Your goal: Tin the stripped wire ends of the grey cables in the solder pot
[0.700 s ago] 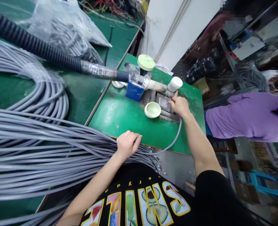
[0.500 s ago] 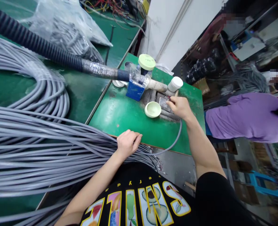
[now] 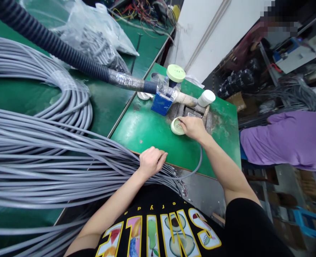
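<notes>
Rubbery grey cables under open left hand; right hand pinches thin wire above round plastic dish.

"What do we have at our right hand?"

"It pinches the end of a single grey cable just above a pale green dish on the green workbench."

"And our left hand?"

"It lies on a thick bundle of grey cables at the bench's edge."

"What's near the dish?"

"A blue box and a white plastic jar, with a black corrugated hose reaching over the bench."
</notes>
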Available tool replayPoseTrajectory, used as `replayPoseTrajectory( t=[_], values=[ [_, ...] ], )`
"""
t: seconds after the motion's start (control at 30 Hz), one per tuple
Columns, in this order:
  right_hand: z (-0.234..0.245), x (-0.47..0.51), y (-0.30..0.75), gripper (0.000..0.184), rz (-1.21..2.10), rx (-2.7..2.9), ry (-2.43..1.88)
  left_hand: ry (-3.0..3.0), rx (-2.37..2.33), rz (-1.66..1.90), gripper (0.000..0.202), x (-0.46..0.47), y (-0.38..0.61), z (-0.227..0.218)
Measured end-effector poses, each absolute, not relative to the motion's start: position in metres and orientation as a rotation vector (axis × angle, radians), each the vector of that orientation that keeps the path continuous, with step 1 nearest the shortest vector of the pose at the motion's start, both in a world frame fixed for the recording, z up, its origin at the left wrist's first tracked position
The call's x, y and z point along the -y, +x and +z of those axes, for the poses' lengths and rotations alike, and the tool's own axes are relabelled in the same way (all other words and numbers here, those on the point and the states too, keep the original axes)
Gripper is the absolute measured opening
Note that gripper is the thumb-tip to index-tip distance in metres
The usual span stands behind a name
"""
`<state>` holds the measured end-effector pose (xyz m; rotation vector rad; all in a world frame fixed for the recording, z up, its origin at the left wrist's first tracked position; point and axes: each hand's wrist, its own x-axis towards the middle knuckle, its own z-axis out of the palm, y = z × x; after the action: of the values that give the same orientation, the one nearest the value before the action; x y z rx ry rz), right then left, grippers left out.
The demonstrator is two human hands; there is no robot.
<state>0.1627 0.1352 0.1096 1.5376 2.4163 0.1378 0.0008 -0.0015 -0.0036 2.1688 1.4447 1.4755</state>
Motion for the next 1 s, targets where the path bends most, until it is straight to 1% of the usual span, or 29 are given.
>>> replayPoseTrajectory(
  t=[0.23, 0.4, 0.63, 1.0],
  values=[
    [0.12, -0.134, 0.171, 0.036, 0.196, -2.41, 1.592, 2.175, -1.437, 1.497, 0.011, 0.001, 0.0, -0.002],
    [0.134, -0.146, 0.202, 0.034, 0.299, -2.351, 1.864, 2.185, -1.433, 1.507, 0.01, 0.0, 0.0, -0.001],
    [0.113, -0.172, 0.229, 0.031, 0.257, -2.111, 2.031, 2.174, -1.426, 1.505, 0.01, 0.001, 0.0, -0.002],
    [0.093, -0.182, 0.235, 0.034, 0.227, -2.068, 2.003, 2.186, -1.437, 1.506, 0.01, 0.001, 0.0, -0.001]
  ],
)
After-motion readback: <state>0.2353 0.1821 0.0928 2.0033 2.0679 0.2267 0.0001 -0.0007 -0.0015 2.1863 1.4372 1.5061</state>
